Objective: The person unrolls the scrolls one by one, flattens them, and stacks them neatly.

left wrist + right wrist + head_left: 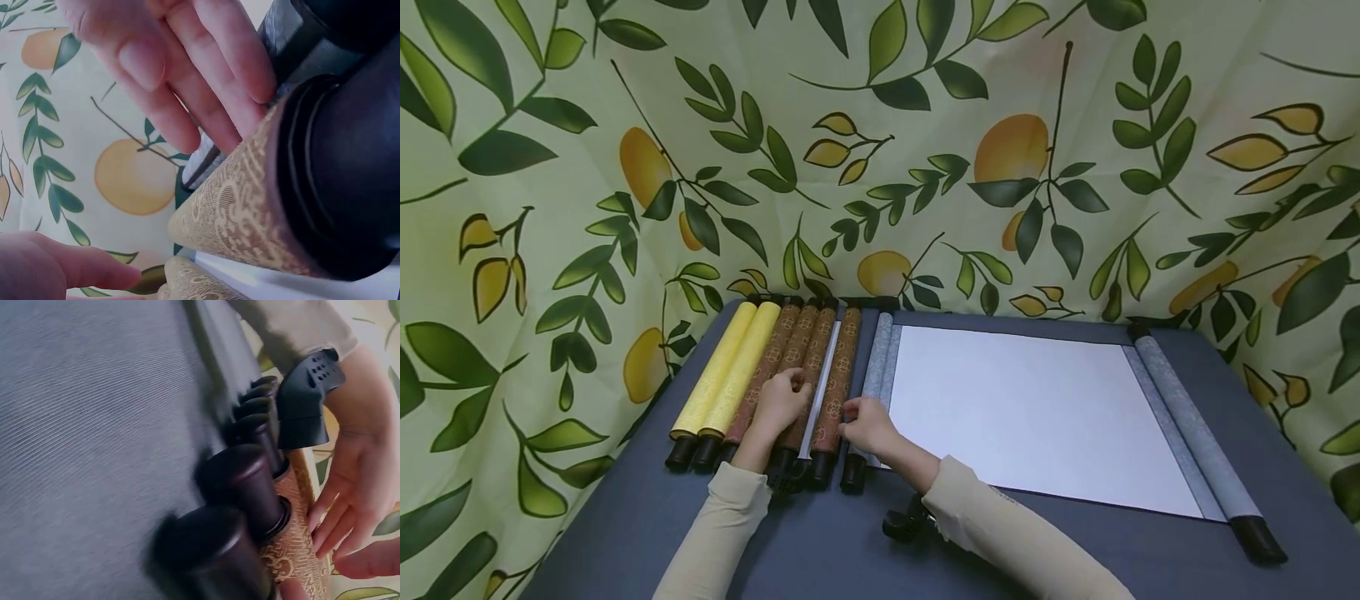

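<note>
Over the row of brown patterned scrolls point(767, 358), my left hand point(782, 404) rests with its fingers reaching down, nearly straight in the right wrist view. A narrow white strip point(822, 387) shows between the two rightmost brown rollers. At the right side of the rightmost brown roller point(837, 383) is my right hand point(868, 425), fingertips against its patterned surface in the left wrist view. That hand's fingers point(212, 75) look extended, its thumb apart from the roller. Just right lies an unrolled scroll with a blank white sheet point(1030, 408) and grey-blue rollers, the left one partly behind my right hand.
Two yellow scrolls point(718, 367) lie at the row's left end. Black knobs point(237, 481) cap the rollers and line up near the front. The right grey-blue roller point(1195, 425) lies toward the table's right side. Leaf-patterned fabric point(925, 167) hangs behind the dark table point(820, 550).
</note>
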### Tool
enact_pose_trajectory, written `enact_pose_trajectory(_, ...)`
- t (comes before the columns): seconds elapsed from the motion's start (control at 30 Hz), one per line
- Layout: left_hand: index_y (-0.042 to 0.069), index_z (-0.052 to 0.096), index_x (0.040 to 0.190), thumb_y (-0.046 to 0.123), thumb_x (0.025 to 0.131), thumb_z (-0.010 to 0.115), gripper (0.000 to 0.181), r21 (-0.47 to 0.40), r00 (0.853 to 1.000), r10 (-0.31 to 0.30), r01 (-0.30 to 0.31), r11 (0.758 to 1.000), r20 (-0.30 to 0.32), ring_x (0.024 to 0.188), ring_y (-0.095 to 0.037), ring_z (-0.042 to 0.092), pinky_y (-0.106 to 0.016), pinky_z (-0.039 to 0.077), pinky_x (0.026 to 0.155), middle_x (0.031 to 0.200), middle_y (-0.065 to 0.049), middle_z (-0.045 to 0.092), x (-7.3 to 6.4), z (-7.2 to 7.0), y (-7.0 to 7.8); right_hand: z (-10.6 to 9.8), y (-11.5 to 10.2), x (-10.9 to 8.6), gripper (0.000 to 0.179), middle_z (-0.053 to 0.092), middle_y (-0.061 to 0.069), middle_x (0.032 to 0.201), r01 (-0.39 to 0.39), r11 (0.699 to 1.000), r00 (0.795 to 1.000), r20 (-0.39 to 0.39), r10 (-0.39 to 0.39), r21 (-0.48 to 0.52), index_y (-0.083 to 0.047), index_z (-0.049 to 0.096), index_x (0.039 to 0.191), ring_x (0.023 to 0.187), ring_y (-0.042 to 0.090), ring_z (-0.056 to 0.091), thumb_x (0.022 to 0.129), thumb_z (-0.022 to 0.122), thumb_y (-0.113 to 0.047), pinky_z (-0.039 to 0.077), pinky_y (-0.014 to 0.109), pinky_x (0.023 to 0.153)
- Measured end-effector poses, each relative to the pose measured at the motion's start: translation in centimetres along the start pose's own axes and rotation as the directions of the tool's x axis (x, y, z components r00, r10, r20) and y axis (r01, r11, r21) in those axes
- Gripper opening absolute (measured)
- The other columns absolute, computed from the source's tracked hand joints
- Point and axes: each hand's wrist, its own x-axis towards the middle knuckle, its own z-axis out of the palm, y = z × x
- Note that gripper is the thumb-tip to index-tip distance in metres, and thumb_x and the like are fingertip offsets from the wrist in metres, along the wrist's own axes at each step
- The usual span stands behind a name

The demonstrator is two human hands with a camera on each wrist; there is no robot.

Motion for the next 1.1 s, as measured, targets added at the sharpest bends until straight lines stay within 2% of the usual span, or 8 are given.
enact_pose_trajectory(0.13, -0.011, 0.056, 0.126, 0.012, 0.093, 0.054, 0.041, -0.002, 0.996, -0.025, 0.025, 1.0, 0.086, 0.106, -0.041, 0.063, -0.05, 0.052, 0.088, 0.118, -0.03, 0.065, 0.3, -0.3, 0.0, 0.1, -0.7, 0.7, 0.047, 0.055, 0.035, 0.125, -0.117, 0.988, 0.993, 0.039, 0.113, 0.103, 0.017, 0.046, 0.132, 0.095, 0.038, 0.07, 0.089, 0.058, 0.002, 0.06, 0.034, 0.074)
enact_pose_trajectory(0.23, -0.008, 0.052, 0.132, 0.016, 0.096, 0.053, 0.044, -0.034, 0.98, -0.066, 0.073, 0.997, 0.186, 0.115, -0.041, 0.059, -0.05, 0.05, 0.093, 0.128, -0.029, 0.059, 0.6, -0.6, 0.2, 0.0, -1.2, 1.2, 0.05, 0.058, 0.035, 0.119, -0.178, 0.975, 0.983, 0.062, 0.171, 0.133, 0.018, 0.041, 0.135, 0.086, 0.035, 0.072, 0.09, 0.057, 0.002, 0.06, 0.031, 0.067)
enact_pose_trajectory(0.4, -0.008, 0.049, 0.135, 0.015, 0.097, 0.051, 0.044, -0.094, 0.952, -0.075, 0.107, 0.99, 0.298, 0.122, -0.04, 0.054, -0.049, 0.048, 0.096, 0.137, -0.029, 0.052, 1.0, -1.2, 0.7, 0.1, -1.7, 1.9, 0.033, 0.068, 0.027, 0.085, -0.184, 0.983, 0.982, 0.042, 0.183, 0.019, 0.016, 0.059, 0.116, 0.066, 0.029, 0.067, 0.087, 0.06, -0.001, 0.053, 0.029, 0.054)
enact_pose_trajectory(0.57, -0.01, 0.048, 0.135, 0.012, 0.098, 0.049, 0.043, -0.102, 0.938, -0.088, 0.129, 0.986, 0.336, 0.122, -0.041, 0.054, -0.048, 0.049, 0.094, 0.137, -0.031, 0.051, 1.2, -1.5, 0.8, 0.5, -1.7, 2.2, 0.029, 0.067, 0.028, 0.098, -0.16, 0.987, 0.987, 0.005, 0.16, -0.026, 0.014, 0.064, 0.105, 0.074, 0.03, 0.066, 0.083, 0.064, -0.004, 0.051, 0.029, 0.06)
enact_pose_trajectory(0.67, -0.009, 0.047, 0.135, 0.012, 0.098, 0.048, 0.043, -0.125, 0.928, -0.098, 0.152, 0.98, 0.36, 0.119, -0.039, 0.053, -0.047, 0.048, 0.094, 0.137, -0.031, 0.05, 1.3, -1.4, 0.7, 0.8, -1.6, 2.2, 0.02, 0.059, 0.015, 0.08, -0.173, 0.985, 0.985, 0.013, 0.172, 0.024, 0.014, 0.062, 0.096, 0.063, 0.021, 0.055, 0.081, 0.06, 0.0, 0.044, 0.027, 0.055)
enact_pose_trajectory(0.77, -0.009, 0.047, 0.135, 0.012, 0.098, 0.048, 0.042, -0.164, 0.918, -0.106, 0.18, 0.97, 0.383, 0.122, -0.039, 0.051, -0.049, 0.046, 0.097, 0.138, -0.03, 0.048, 1.3, -1.3, 0.5, 1.1, -1.7, 2.1, 0.011, 0.038, 0.004, 0.066, -0.177, 0.983, 0.984, 0.037, 0.176, 0.044, 0.01, 0.058, 0.089, 0.057, 0.016, 0.035, 0.081, 0.057, 0.003, 0.031, 0.027, 0.053)
enact_pose_trajectory(0.93, -0.008, 0.047, 0.133, 0.012, 0.097, 0.048, 0.04, -0.21, 0.908, -0.118, 0.217, 0.953, 0.401, 0.127, -0.042, 0.046, -0.052, 0.041, 0.104, 0.137, -0.03, 0.047, 1.3, -1.2, 0.1, 1.5, -1.9, 1.9, 0.032, 0.042, 0.006, 0.075, -0.184, 0.981, 0.981, 0.07, 0.179, 0.069, 0.013, 0.055, 0.114, 0.062, 0.018, 0.038, 0.083, 0.055, 0.003, 0.033, 0.029, 0.059)
enact_pose_trajectory(1.1, -0.007, 0.048, 0.131, 0.012, 0.096, 0.049, 0.04, -0.265, 0.909, -0.133, 0.251, 0.931, 0.394, 0.12, -0.037, 0.05, -0.045, 0.045, 0.096, 0.136, -0.029, 0.048, 1.5, -1.4, -0.3, 1.6, -2.0, 1.9, 0.037, 0.05, 0.01, 0.085, -0.178, 0.981, 0.983, 0.051, 0.174, 0.076, 0.013, 0.055, 0.117, 0.073, 0.021, 0.045, 0.082, 0.059, 0.002, 0.036, 0.031, 0.063)
